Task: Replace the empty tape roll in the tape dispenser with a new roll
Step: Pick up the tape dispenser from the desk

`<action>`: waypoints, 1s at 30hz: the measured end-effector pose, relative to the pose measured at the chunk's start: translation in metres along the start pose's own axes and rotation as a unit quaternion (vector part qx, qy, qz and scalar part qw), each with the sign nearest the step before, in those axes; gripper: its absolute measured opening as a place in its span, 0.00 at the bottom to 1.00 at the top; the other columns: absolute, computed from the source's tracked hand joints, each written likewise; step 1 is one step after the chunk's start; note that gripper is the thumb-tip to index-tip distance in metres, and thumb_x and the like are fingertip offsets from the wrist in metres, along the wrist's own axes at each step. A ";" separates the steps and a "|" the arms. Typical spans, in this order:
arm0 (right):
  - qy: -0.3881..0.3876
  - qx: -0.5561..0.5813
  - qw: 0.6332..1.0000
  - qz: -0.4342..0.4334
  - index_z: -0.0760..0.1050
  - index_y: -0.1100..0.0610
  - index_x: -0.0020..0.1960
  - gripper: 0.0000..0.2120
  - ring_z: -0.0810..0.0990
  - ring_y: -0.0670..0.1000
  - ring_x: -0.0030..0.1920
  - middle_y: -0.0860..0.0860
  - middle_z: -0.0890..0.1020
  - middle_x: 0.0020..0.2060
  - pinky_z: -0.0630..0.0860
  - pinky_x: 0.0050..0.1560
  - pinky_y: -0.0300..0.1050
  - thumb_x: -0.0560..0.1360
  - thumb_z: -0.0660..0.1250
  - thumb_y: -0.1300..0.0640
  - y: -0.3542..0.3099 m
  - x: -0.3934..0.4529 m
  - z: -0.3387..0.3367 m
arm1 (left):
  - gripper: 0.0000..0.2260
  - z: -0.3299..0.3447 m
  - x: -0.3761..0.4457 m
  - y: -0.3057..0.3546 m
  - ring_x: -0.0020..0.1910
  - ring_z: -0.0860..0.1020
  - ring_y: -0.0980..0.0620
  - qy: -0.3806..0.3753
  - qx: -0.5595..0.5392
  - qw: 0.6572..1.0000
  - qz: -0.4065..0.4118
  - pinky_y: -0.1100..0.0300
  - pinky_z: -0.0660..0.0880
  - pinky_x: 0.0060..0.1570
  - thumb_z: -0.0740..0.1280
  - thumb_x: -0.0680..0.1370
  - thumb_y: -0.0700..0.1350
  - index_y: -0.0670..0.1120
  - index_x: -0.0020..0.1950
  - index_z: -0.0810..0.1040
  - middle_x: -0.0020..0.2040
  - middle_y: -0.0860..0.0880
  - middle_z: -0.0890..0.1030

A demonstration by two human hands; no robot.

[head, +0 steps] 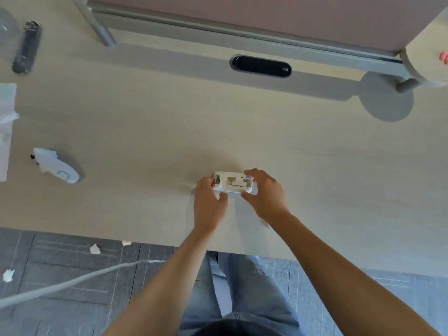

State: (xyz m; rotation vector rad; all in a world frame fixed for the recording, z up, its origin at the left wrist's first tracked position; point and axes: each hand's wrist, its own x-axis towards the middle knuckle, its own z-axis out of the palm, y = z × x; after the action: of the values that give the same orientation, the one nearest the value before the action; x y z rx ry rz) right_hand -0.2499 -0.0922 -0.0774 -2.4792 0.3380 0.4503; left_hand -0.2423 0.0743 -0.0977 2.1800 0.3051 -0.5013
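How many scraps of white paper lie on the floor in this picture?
3: one scrap and a second just below the desk edge, a third far left. The desk may hide others.

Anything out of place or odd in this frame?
Yes: crumpled white paper scraps litter the floor below the desk edge. On the desk, both hands, left hand and right hand, grip the white tape dispenser, which looks undamaged.

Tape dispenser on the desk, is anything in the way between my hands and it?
Nothing visible. Both hands are already on the white tape dispenser: the left hand grips its left end and the right hand wraps its right end. The desk around it is bare nearby. No new roll is identifiable in view.
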 end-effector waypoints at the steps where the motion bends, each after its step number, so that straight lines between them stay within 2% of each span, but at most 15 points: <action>1: -0.002 0.000 1.000 -0.002 0.77 0.51 0.69 0.25 0.84 0.55 0.58 0.50 0.84 0.63 0.81 0.54 0.48 0.73 0.77 0.55 0.004 -0.009 0.005 | 0.13 0.001 -0.007 -0.006 0.58 0.77 0.44 0.003 0.005 1.000 0.003 0.58 0.75 0.48 0.69 0.75 0.37 0.41 0.59 0.75 0.58 0.45 0.78; 3: -0.002 -0.001 1.000 -0.009 0.77 0.50 0.69 0.25 0.84 0.54 0.59 0.48 0.84 0.63 0.81 0.53 0.47 0.74 0.77 0.54 0.010 -0.024 0.012 | 0.16 0.003 -0.020 -0.016 0.59 0.77 0.44 0.010 0.010 1.000 0.012 0.58 0.76 0.49 0.70 0.74 0.37 0.42 0.60 0.74 0.59 0.45 0.77; 6: 0.005 -0.012 1.000 -0.023 0.76 0.50 0.69 0.25 0.82 0.54 0.61 0.49 0.83 0.63 0.80 0.53 0.48 0.74 0.77 0.53 0.017 -0.033 0.018 | 0.28 0.006 -0.032 -0.026 0.65 0.74 0.47 0.011 0.011 0.999 0.040 0.60 0.74 0.55 0.71 0.73 0.36 0.44 0.72 0.69 0.66 0.46 0.75; 8: 0.011 -0.035 0.998 -0.041 0.76 0.52 0.68 0.26 0.80 0.55 0.62 0.50 0.83 0.62 0.78 0.55 0.48 0.73 0.78 0.53 0.019 -0.031 0.020 | 0.32 0.008 -0.032 -0.032 0.66 0.72 0.45 0.007 0.031 0.996 0.082 0.59 0.73 0.59 0.72 0.73 0.38 0.44 0.76 0.66 0.67 0.44 0.73; 10: 0.012 -0.047 0.997 -0.060 0.77 0.53 0.67 0.26 0.79 0.55 0.62 0.50 0.84 0.62 0.78 0.57 0.48 0.71 0.79 0.54 0.020 -0.027 0.021 | 0.32 0.010 -0.029 -0.037 0.67 0.72 0.43 0.017 0.045 0.992 0.116 0.53 0.75 0.63 0.73 0.72 0.39 0.42 0.76 0.67 0.67 0.42 0.73; 13: 0.006 -0.039 0.997 -0.070 0.76 0.54 0.66 0.27 0.80 0.55 0.59 0.51 0.84 0.60 0.79 0.56 0.50 0.69 0.80 0.54 0.023 -0.023 0.023 | 0.30 0.015 -0.023 -0.043 0.65 0.72 0.45 0.048 0.033 0.987 0.151 0.47 0.77 0.62 0.73 0.71 0.42 0.42 0.72 0.70 0.66 0.43 0.75; 18: 0.018 -0.018 0.995 -0.099 0.77 0.52 0.64 0.27 0.82 0.54 0.51 0.49 0.85 0.55 0.76 0.48 0.45 0.68 0.81 0.53 0.036 -0.020 0.027 | 0.30 0.026 -0.016 -0.063 0.63 0.73 0.48 0.092 0.037 0.976 0.196 0.49 0.74 0.64 0.72 0.72 0.48 0.43 0.72 0.70 0.64 0.46 0.77; 24: 0.050 -0.034 0.989 -0.138 0.79 0.50 0.64 0.27 0.83 0.49 0.50 0.45 0.86 0.54 0.76 0.48 0.40 0.68 0.81 0.48 0.042 -0.022 0.029 | 0.30 0.039 -0.012 -0.084 0.64 0.74 0.45 0.143 0.062 0.953 0.260 0.44 0.75 0.63 0.73 0.75 0.50 0.41 0.74 0.70 0.66 0.44 0.78; 28: 0.087 -0.038 0.982 -0.163 0.79 0.48 0.65 0.26 0.85 0.51 0.50 0.45 0.87 0.53 0.81 0.50 0.49 0.69 0.80 0.47 0.046 -0.027 0.039 | 0.28 0.042 -0.009 -0.095 0.64 0.74 0.45 0.154 0.037 0.948 0.277 0.45 0.75 0.63 0.71 0.76 0.52 0.43 0.74 0.71 0.65 0.46 0.78; 30: 0.106 -0.038 0.979 -0.168 0.79 0.47 0.67 0.26 0.85 0.48 0.51 0.45 0.87 0.54 0.80 0.52 0.48 0.70 0.79 0.46 0.050 -0.032 0.046 | 0.28 0.043 -0.010 -0.100 0.64 0.74 0.46 0.158 0.027 0.945 0.285 0.47 0.75 0.63 0.70 0.76 0.53 0.45 0.73 0.71 0.64 0.48 0.79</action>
State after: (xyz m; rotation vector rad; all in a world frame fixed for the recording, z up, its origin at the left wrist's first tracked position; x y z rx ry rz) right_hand -0.3064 -0.1006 -0.1255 -2.5969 -0.0185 0.0595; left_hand -0.3002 0.0999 -0.1863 2.2651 -0.1795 0.1674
